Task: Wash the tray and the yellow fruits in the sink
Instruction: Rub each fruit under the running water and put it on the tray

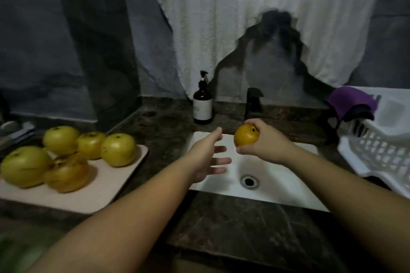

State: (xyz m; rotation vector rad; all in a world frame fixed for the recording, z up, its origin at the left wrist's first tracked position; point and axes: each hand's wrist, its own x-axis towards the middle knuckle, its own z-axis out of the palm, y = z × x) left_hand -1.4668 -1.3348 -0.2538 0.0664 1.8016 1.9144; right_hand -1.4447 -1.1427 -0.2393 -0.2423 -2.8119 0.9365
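1. I see the dark marbled stone worktop (233, 224) surrounding the white rectangular sink (275, 186).
2. Left of the sink lies the pale pink flat tray (106, 186), carrying five yellow round fruits (118, 149).
3. Over the sink, my right hand (264, 142) curls its fingers around an orange-yellow fruit (246, 135).
4. My left hand (206, 157) hovers beside it, fingers spread, holding nothing.

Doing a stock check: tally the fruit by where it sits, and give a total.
On the tray: 5 yellow fruits
In the right hand: 1 orange-yellow fruit
In the sink: 0
Total: 6
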